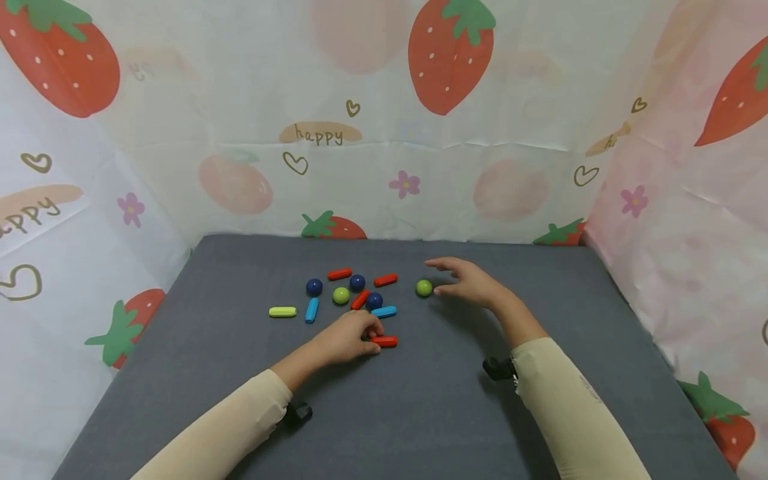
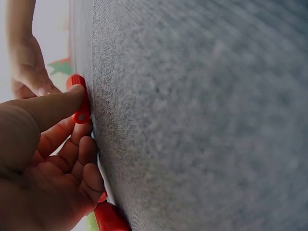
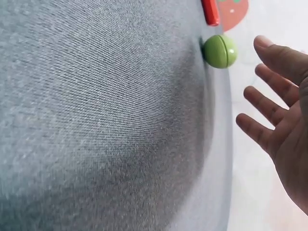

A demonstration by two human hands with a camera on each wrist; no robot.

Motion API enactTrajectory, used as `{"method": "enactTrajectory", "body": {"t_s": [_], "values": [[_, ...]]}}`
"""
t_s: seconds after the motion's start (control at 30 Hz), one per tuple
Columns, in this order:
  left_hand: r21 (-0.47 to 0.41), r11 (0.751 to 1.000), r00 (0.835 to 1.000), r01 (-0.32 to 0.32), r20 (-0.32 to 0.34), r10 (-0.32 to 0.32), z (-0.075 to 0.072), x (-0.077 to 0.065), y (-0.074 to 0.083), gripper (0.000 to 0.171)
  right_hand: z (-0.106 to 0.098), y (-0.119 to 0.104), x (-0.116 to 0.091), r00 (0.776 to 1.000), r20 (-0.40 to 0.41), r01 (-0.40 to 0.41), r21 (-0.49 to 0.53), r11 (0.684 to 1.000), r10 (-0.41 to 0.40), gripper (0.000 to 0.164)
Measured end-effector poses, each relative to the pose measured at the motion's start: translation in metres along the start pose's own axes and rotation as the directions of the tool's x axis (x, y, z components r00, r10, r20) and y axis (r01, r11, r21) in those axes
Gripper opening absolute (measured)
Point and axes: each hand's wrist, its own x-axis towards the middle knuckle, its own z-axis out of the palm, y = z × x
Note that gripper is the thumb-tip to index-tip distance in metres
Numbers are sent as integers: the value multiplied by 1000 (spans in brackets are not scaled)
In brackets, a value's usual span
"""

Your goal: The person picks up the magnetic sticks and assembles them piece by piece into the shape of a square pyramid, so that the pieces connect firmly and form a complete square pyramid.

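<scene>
My left hand (image 1: 348, 337) pinches a short red stick (image 1: 386, 341) between thumb and finger, low over the grey cloth. In the left wrist view this red stick (image 2: 81, 103) has a ridged end, and the other fingers curl in towards the palm. My right hand (image 1: 471, 283) hovers just right of a green ball (image 1: 423, 288), its fingers spread and holding nothing. A gap shows between that hand and the green ball (image 3: 220, 51) in the right wrist view, where a seam runs around the ball.
Beyond the left hand lie red sticks (image 1: 340, 274), blue sticks (image 1: 312, 311), a yellow-green stick (image 1: 283, 312), dark blue balls (image 1: 314, 287) and another green ball (image 1: 341, 296). Strawberry-patterned curtains (image 1: 444, 153) border the grey table (image 1: 420, 413) at the back and sides.
</scene>
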Motion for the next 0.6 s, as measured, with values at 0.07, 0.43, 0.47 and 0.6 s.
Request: {"method": "enactTrajectory", "body": {"t_s": [0.07, 0.43, 0.47, 0.6], "values": [[-6, 1000, 1000, 9, 1, -9, 0, 0, 1, 18, 1, 0, 3, 1000, 9, -7, -5, 1000, 7, 63], [-9, 999, 999, -31, 11, 32, 2, 1, -1, 11, 14, 3, 17, 999, 21, -25, -19, 1000, 25, 56], [-15, 999, 999, -36, 9, 36, 2, 1, -1, 11, 16, 3, 17, 999, 22, -27, -17, 999, 27, 55], [-25, 999, 999, -39, 8, 40, 1, 2, -1, 10, 21, 5, 21, 999, 22, -39, -12, 999, 39, 53]]}}
